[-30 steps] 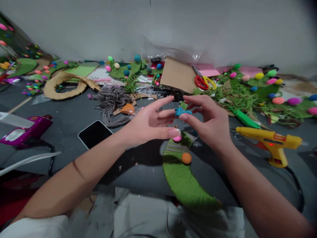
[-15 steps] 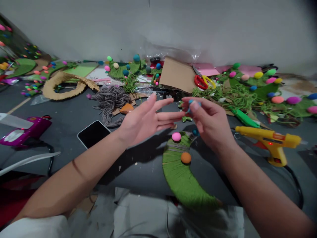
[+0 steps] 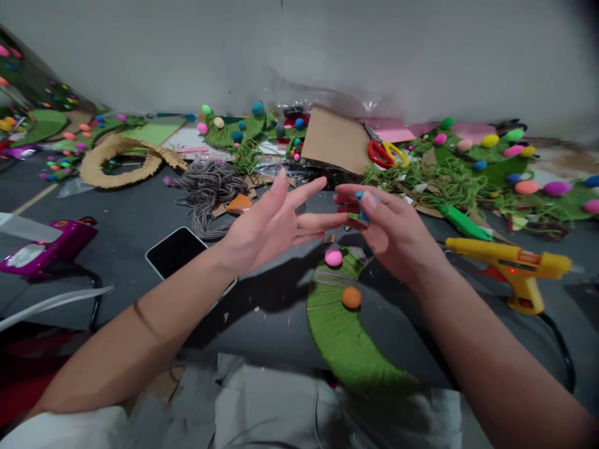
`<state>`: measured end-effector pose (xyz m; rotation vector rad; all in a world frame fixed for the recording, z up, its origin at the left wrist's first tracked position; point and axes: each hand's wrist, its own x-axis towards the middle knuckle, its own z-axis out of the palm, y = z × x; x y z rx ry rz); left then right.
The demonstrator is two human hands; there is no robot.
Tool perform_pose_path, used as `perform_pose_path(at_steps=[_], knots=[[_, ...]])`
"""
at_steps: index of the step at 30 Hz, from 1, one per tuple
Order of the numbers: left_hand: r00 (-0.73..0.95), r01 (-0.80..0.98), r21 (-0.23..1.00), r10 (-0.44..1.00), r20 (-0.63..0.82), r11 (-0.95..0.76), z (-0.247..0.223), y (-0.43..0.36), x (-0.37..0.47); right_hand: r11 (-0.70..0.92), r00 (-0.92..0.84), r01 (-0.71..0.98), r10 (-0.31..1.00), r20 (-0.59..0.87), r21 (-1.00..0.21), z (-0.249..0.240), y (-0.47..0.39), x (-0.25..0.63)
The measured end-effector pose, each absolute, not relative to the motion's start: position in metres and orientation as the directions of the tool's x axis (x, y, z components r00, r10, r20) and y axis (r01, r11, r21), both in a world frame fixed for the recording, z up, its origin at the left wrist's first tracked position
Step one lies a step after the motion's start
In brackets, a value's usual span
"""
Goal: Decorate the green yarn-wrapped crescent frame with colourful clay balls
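Note:
My left hand (image 3: 266,227) is held above the table with its fingers spread, palm turned to the right. A fingertip of it reaches close to my right hand (image 3: 386,224), which pinches a small blue piece (image 3: 361,206) between thumb and fingers; its shape is mostly hidden. Below the hands lies a green yarn-wrapped crescent (image 3: 346,337). It bears a pink ball (image 3: 334,257) near its upper tip and an orange ball (image 3: 351,298) lower down, with grey strands wound around it between the two.
A yellow glue gun (image 3: 515,259) with a red light lies at right, a purple glue gun (image 3: 56,246) at left. Behind are a phone (image 3: 175,252), grey yarn (image 3: 210,190), a tan ring (image 3: 96,165), cardboard (image 3: 334,140), scissors (image 3: 386,153) and green scraps (image 3: 440,178).
My right hand has shifted slightly, and the blue piece now shows less between its fingers. My left hand stays spread in nearly the same place.

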<state>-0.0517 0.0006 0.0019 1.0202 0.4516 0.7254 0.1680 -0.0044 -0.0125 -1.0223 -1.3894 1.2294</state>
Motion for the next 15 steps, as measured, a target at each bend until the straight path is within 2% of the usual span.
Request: perform_pose_path(at_steps=[4, 7, 10, 15], knots=[[0.756, -0.358, 0.791, 0.651, -0.066, 0.496, 0.008, 0.006, -0.056, 0.185, -0.128, 0.138, 0.977, 0.168, -0.973, -0.013, -0.003, 0.168], [0.785, -0.386, 0.725, 0.616, -0.067, 0.57, 0.01, 0.008, -0.058, 0.13, -0.135, -0.06, 0.981, 0.137, -0.99, -0.011, -0.002, 0.171], [0.787, -0.404, 0.715, 0.615, -0.046, 0.571, 0.012, 0.008, -0.06, 0.113, -0.152, -0.226, 0.977, 0.15, -0.968, -0.008, -0.001, 0.177], [0.77, -0.406, 0.735, 0.637, -0.045, 0.542, 0.013, 0.008, -0.06, 0.115, -0.214, -0.162, 0.966, 0.148, -0.98, -0.007, -0.003, 0.18]])
